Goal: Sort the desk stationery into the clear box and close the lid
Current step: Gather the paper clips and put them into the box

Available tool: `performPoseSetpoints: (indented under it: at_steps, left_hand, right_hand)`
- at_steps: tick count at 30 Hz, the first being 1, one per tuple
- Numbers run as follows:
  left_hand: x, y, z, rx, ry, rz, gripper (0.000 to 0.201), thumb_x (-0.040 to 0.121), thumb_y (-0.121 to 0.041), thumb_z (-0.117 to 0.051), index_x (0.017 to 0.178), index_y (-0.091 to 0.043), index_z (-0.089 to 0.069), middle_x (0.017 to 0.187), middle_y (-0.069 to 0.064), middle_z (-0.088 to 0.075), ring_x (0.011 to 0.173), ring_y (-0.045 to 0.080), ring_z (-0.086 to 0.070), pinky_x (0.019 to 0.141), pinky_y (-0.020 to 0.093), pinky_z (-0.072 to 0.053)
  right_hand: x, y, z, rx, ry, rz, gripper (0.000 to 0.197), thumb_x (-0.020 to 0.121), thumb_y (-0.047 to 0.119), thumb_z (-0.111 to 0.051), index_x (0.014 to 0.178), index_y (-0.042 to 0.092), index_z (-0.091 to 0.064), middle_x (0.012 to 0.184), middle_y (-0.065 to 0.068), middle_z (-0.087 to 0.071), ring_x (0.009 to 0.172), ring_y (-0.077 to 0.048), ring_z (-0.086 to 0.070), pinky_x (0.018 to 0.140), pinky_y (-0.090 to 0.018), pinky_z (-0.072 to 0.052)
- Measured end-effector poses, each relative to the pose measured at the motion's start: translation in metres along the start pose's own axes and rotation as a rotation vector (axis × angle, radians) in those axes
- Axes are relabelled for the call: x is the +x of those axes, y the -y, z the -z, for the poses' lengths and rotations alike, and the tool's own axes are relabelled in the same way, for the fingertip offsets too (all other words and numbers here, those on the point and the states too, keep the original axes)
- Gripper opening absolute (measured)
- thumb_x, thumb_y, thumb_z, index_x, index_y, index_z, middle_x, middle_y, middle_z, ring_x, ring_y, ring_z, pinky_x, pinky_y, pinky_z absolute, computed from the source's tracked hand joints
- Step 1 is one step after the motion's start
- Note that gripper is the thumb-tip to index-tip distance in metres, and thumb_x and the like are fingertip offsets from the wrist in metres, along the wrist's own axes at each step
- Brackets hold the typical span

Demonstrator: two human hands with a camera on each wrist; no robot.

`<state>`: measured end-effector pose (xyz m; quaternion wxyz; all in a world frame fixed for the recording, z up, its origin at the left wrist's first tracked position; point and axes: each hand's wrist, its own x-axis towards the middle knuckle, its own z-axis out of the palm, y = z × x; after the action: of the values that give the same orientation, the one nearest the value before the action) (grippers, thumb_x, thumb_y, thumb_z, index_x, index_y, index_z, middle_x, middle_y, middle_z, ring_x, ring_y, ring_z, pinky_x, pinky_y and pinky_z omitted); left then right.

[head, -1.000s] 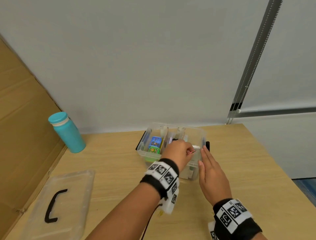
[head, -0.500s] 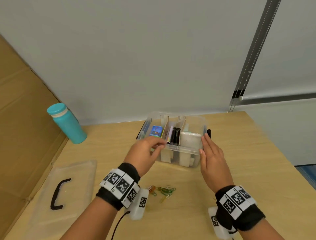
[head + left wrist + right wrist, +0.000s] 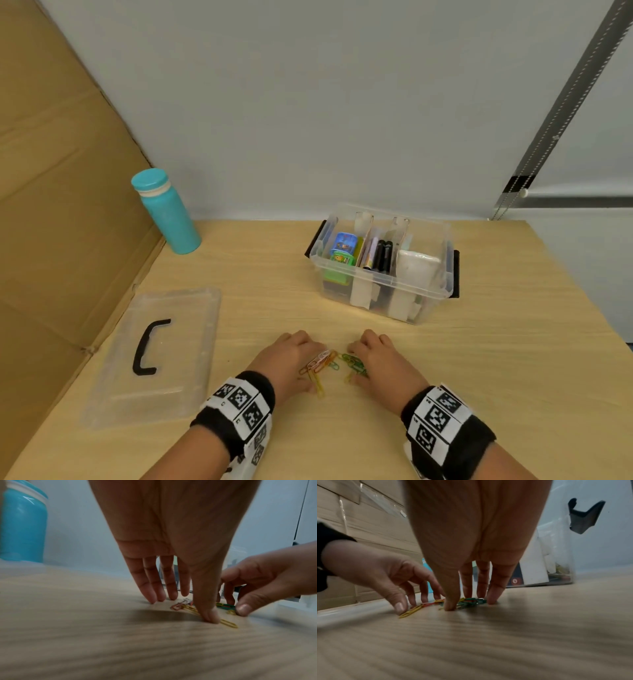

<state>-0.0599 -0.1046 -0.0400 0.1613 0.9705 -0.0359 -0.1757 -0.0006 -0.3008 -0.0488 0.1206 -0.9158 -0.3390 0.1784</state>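
A small heap of coloured paper clips lies on the desk close to me. My left hand stands on its fingertips at the heap's left side, and its thumb presses a yellow clip. Opposite it, my right hand has thumb and fingers down on either side of the green clips. No clip is lifted. The clear box stands open further back, with dividers, pens, a white block and bright packets inside. Its clear lid, with a black handle, lies flat at the left.
A teal bottle stands at the back left by a brown cardboard panel. Black latches hang open on the box's ends. Behind the desk is a pale wall, and the desk's right edge runs past the box.
Both hands have left the box and come back toward me, down onto the paper clips. The box's contents, hidden by my left hand before, now show.
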Motion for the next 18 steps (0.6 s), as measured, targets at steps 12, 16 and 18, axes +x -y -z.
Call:
performPoseSetpoints:
  at_steps: [12,16,18]
  left_hand:
    - [0.015,-0.013,0.006,0.135,-0.065,-0.025,0.026,0.094,-0.026,-0.049,0.117,-0.019,-0.059,0.117,0.001,-0.055,0.106,0.021,-0.055,0.085,0.032,-0.045]
    - [0.019,-0.018,0.006,0.261,-0.015,-0.018,0.026,0.094,-0.015,-0.045,0.118,-0.011,-0.055,0.115,0.009,-0.055,0.102,0.028,-0.056,0.079,0.035,-0.044]
    - [0.022,-0.018,0.004,0.294,-0.012,-0.019,0.029,0.092,-0.008,-0.043,0.119,-0.009,-0.053,0.115,0.011,-0.055,0.101,0.029,-0.057,0.078,0.036,-0.045]
  right_hand:
    - [0.019,0.015,-0.005,-0.013,-0.066,-0.144,0.024,0.091,0.006,-0.041,0.112,0.007,-0.055,0.108,-0.01,-0.054,0.098,-0.024,-0.053,0.073,-0.028,-0.04]
    - [0.013,-0.015,-0.003,0.524,-0.148,-0.261,0.006,0.088,0.012,-0.058,0.09,0.015,-0.063,0.084,0.0,-0.063,0.076,-0.014,-0.059,0.069,-0.02,-0.049]
    - [0.007,-0.026,-0.003,0.908,-0.136,-0.297,0.008,0.089,0.006,-0.06,0.091,0.012,-0.065,0.078,-0.004,-0.064,0.071,-0.016,-0.061,0.071,-0.025,-0.055]
